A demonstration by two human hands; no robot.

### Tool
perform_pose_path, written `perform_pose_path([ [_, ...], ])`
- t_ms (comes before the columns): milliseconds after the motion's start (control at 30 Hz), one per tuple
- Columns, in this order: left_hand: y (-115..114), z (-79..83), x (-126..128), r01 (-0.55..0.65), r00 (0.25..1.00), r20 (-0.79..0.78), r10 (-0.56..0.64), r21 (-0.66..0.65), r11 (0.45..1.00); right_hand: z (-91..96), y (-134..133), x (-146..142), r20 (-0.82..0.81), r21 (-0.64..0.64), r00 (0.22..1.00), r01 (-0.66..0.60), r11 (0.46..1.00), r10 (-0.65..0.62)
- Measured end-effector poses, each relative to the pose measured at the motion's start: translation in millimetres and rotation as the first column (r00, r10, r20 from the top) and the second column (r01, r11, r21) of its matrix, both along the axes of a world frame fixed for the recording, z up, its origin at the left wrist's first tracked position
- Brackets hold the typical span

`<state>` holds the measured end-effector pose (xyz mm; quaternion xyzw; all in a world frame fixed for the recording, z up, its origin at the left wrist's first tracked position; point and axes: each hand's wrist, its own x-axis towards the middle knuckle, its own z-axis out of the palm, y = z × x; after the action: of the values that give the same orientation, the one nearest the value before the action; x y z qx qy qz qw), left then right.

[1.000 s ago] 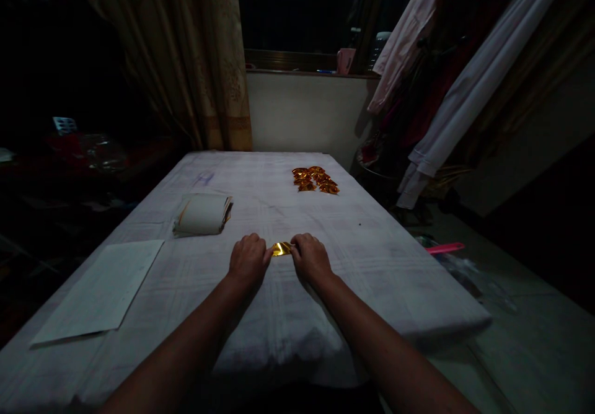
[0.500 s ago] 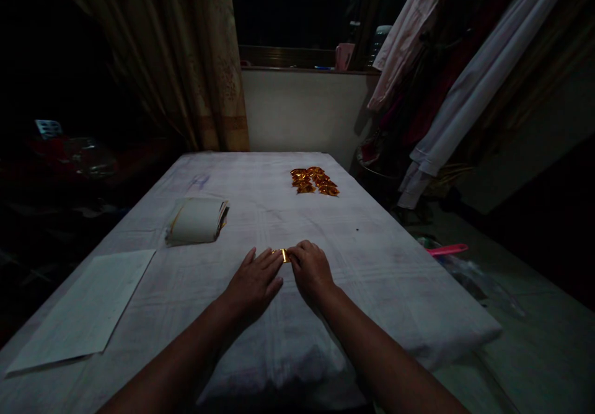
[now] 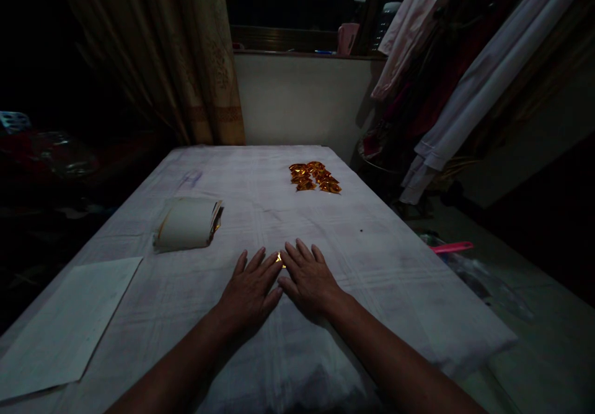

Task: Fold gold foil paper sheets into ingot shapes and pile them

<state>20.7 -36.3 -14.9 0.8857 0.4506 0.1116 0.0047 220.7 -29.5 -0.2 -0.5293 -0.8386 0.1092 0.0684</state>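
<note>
My left hand and my right hand lie flat side by side on the white cloth of the table, fingers stretched out. Between their fingertips a small piece of gold foil shows, mostly covered by the fingers that press on it. Farther back on the right lies a pile of folded gold foil pieces. At the left lies a bent stack of paper sheets with gold edges.
A white sheet of paper lies at the front left of the table. A curtain hangs behind, clothes hang at the right. A pink object lies on the floor to the right.
Both hands went from pinching the gold foil at its ends to lying flat with fingers spread over it. The foil is now nearly hidden. The view shifted slightly.
</note>
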Motion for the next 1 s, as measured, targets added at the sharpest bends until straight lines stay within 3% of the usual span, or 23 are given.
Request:
perform_pose_path([
  [500,4.8,13.2,6.3,0.013,1.0,0.021,-0.014,0.032,0.999,0.3,0.9,0.0,-0.015,-0.018,0.999,0.038,0.999,-0.038],
  [800,-1.3,1.2,-12.2,-0.022,1.0,0.002,0.022,0.033,0.999,1.2,-0.6,-3.1,-0.014,-0.038,0.996,0.087,0.996,-0.087],
  [1000,-3.0,4.1,-19.6,0.003,0.999,-0.043,-0.001,0.038,0.999,0.2,-0.4,-1.9,-0.03,-0.039,0.995,0.092,0.995,-0.093],
])
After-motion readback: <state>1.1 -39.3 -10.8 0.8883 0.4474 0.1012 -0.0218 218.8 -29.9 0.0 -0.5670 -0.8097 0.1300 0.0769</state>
